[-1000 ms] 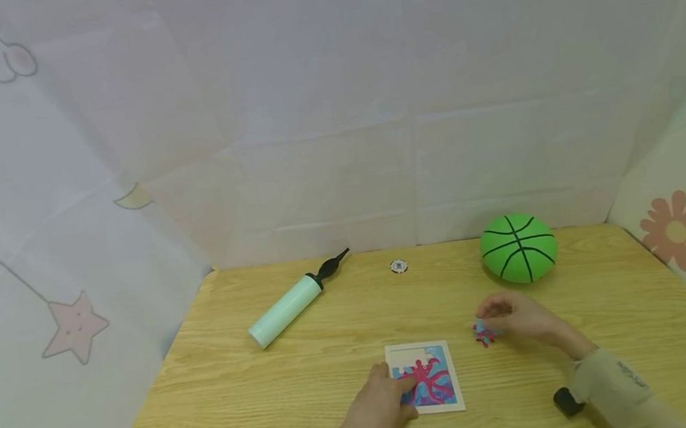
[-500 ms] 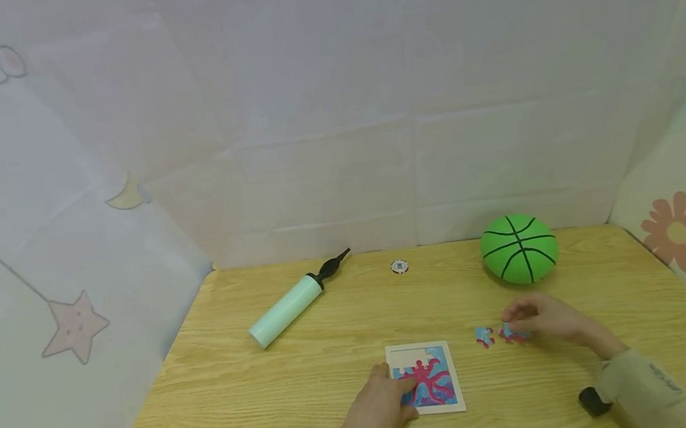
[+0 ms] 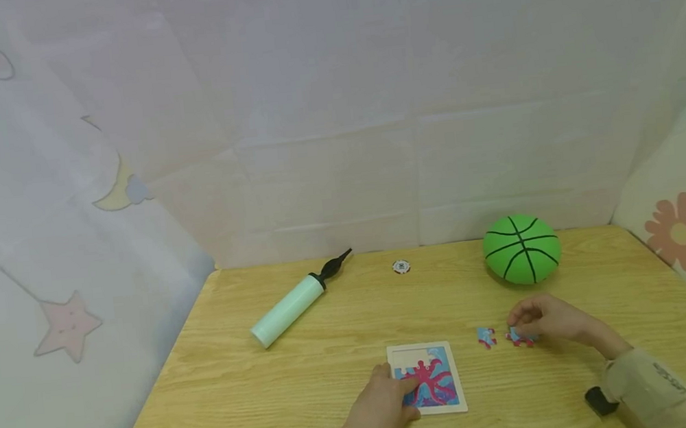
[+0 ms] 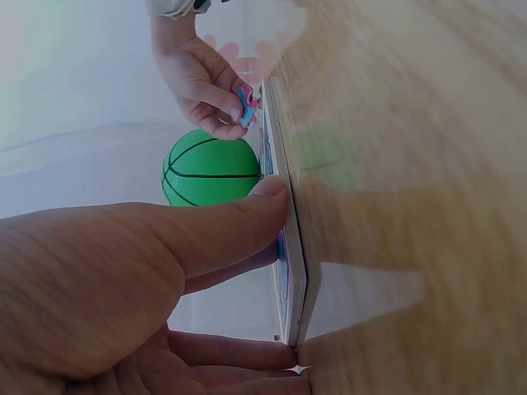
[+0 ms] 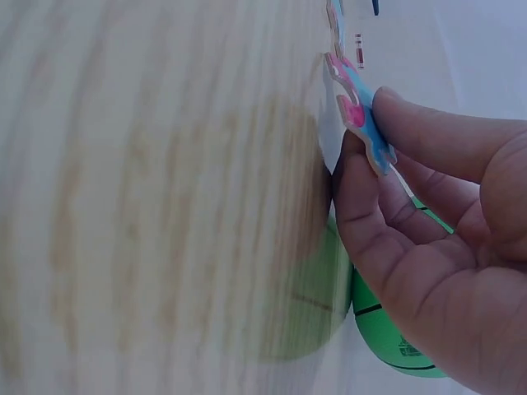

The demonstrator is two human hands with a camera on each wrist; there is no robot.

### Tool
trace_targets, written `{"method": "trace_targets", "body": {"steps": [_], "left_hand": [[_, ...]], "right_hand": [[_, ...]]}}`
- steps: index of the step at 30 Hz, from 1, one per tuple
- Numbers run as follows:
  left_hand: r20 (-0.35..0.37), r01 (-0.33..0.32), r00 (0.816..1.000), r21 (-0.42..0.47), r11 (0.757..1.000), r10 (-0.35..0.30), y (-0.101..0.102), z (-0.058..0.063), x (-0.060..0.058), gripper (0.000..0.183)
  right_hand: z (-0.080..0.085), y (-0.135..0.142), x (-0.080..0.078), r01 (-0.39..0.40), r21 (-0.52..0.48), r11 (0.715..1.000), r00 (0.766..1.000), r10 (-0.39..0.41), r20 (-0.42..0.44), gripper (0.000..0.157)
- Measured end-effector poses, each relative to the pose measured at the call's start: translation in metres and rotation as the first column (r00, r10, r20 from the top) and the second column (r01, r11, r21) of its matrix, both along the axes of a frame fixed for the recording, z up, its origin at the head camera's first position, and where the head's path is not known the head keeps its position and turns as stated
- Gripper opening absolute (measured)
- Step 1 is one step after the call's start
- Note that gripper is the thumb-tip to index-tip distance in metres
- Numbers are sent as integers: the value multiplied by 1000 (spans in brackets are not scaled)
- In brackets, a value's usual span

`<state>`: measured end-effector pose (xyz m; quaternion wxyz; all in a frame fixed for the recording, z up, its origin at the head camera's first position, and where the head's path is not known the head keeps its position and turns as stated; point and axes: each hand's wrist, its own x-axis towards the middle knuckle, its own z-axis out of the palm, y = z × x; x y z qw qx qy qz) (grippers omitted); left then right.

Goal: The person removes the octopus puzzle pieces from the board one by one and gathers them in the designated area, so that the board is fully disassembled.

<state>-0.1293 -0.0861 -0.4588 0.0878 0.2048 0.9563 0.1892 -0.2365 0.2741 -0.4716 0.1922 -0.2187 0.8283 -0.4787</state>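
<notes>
A square octopus jigsaw puzzle (image 3: 436, 384) in a white frame lies on the table; part of its upper left shows the bare board. My left hand (image 3: 374, 407) rests on its left side. In the left wrist view, the thumb lies straight against the frame's edge and the lower fingers reach its corner. My right hand (image 3: 551, 318) pinches a blue and pink puzzle piece (image 5: 362, 115) between thumb and fingers, tilted at the tabletop. A second puzzle piece (image 3: 486, 337) lies just left of it. Part of the pinched piece is hidden by the fingers.
A green ball (image 3: 522, 250) with black lines sits behind my right hand. A mint hand pump (image 3: 290, 308) with a black nozzle lies at the left, and a round poker chip (image 3: 401, 266) near the back edge. Fabric walls stand around the table (image 3: 310, 389).
My right hand has moved to the right with one puzzle piece, separating it from the other piece, which stays on the table. The left hand has stayed on the puzzle.
</notes>
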Motion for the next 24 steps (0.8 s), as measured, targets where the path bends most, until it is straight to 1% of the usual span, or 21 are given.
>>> {"method": "trace_targets", "body": {"steps": [2,6,10,14,18,24], "left_hand": [[-16,8,1000,-4,1000,-8,0,0,0,40],[-11,8,1000,-9,1000,-8,0,0,0,40],[-16,11,1000,-10,1000,-11,-1,0,0,40],[-17,11,1000,-3,1000,-11,-1,-1,1,40],[-16,12,1000,7,1000,-12,-1,-1,1,40],[-55,31,998,-9,999,-31,-2,-5,0,40]], "right_hand": [[1,-1,1,8,24,1000,1000,-8,-26,19],[3,-3,3,29,85,996,995,-21,-96,14],[1,-4,2,50,162,986,981,-18,-193,10],[0,-4,2,58,202,978,966,-4,-259,7],[3,-7,4,50,211,976,953,16,-301,6],[3,-8,6,49,213,976,945,23,-326,7]]}}
